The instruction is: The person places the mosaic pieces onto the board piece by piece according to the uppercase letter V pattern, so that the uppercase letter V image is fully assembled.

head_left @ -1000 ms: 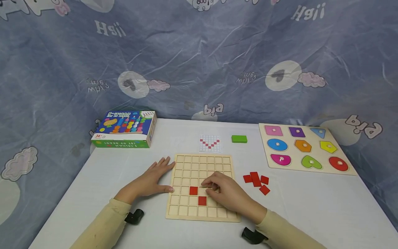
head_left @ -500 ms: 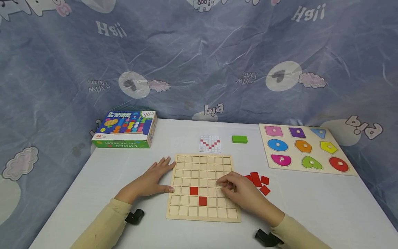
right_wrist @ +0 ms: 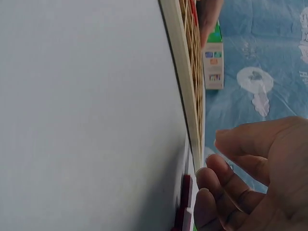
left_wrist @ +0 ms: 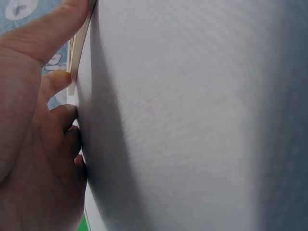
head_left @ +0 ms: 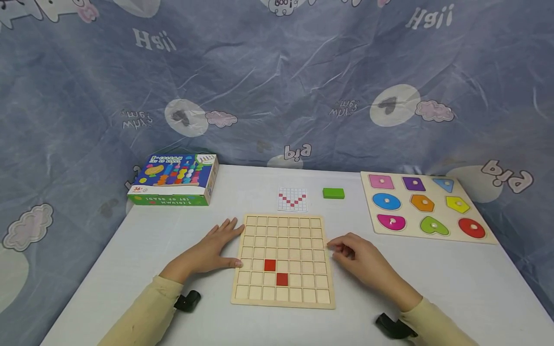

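A square wooden grid board point(head_left: 303, 293) lies on the white table, with one red square tile point(head_left: 270, 265) and a second red tile point(head_left: 282, 279) set diagonally in its cells. My left hand point(head_left: 209, 250) spreads along the board's left edge, thumb and index fingertip against the rim; the left wrist view shows this contact too. Just beyond the right edge is my right hand point(head_left: 363, 262), fingers loosely bent and a gap between thumb and fingertips, holding nothing. Loose red tiles point(right_wrist: 186, 192) appear below that hand in the right wrist view; in the head view it hides them.
Behind the board lie a small pattern card point(head_left: 292, 199) with a red V and a green block point(head_left: 333, 193). A shape puzzle board point(head_left: 413, 232) with several coloured knobbed pieces is at the back right. At the back left stands a bead toy box point(head_left: 173, 180).
My right hand has moved right, from over the middle of the board to past its right edge, and now covers the loose red tiles. The left hand stays put.
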Available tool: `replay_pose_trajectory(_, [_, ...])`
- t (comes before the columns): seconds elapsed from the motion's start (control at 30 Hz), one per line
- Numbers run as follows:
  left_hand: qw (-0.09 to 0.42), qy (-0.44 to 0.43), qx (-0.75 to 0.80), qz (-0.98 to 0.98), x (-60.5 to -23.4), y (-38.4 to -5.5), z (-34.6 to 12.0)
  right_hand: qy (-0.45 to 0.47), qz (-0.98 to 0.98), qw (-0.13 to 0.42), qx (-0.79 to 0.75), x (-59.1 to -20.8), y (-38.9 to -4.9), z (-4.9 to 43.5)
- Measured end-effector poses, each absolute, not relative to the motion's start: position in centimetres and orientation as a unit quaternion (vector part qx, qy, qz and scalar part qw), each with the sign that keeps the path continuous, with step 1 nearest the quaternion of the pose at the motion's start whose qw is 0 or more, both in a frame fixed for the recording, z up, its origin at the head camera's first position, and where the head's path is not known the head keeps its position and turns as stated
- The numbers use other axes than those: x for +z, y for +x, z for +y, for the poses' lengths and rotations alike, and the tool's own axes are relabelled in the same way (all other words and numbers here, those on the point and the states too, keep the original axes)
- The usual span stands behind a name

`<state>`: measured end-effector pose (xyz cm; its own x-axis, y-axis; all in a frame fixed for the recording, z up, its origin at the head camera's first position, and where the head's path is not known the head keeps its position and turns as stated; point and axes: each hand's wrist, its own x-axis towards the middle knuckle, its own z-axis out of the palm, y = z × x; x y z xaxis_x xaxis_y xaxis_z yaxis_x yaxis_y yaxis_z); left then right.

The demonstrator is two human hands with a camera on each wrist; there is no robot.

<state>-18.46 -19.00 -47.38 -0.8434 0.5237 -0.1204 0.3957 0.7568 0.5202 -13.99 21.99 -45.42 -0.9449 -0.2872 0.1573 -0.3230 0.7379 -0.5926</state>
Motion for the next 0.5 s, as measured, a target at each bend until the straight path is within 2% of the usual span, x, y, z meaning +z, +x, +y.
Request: replay_pose_trajectory(0.5, [0.13, 0.251, 0.248, 0.927, -47.3, -18.4, -19.0, 0.129, -0.956, 0.02, 0.262, -45.5, -15.0, 24.2])
